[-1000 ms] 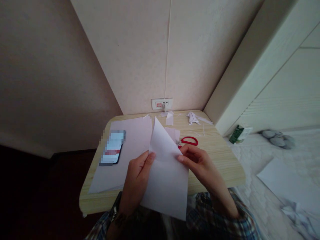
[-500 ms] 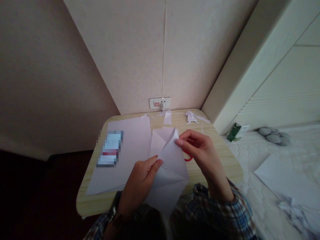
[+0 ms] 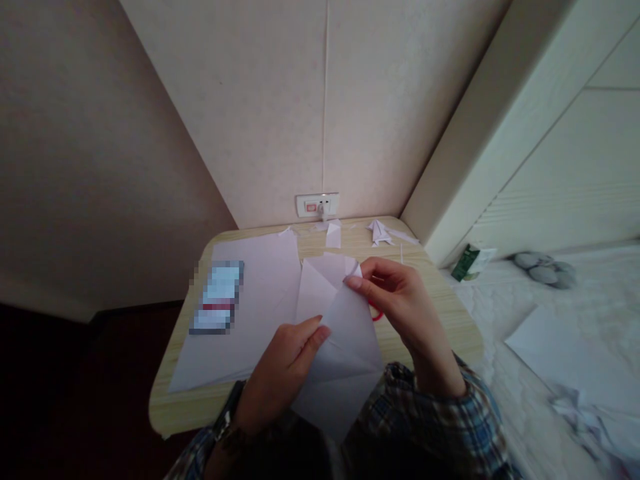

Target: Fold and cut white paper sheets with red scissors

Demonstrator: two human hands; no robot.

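Observation:
A creased white sheet of paper (image 3: 345, 340) is held up over the near part of the small table. My left hand (image 3: 290, 353) pinches its left edge between thumb and fingers. At the upper right, my right hand (image 3: 395, 290) grips the sheet's corner, which curls over under the thumb. Behind the held sheet lies another folded white paper (image 3: 314, 283), partly covered by it. A red loop (image 3: 376, 313), probably a scissors handle, peeks out beside my right hand; the rest of it is hidden.
On the wooden table (image 3: 175, 417), a phone (image 3: 217, 297) rests on large white sheets (image 3: 270, 293). A folded paper figure (image 3: 379, 232) and paper strips (image 3: 333, 235) lie at the back, below a wall socket (image 3: 317, 205). A bed on the right holds papers (image 3: 560, 347) and a green-white box (image 3: 466, 262).
The corner in my right hand has bent down and leftward, and its tall pointed flap no longer stands up. My left thumb sits slightly farther right and lower on the sheet.

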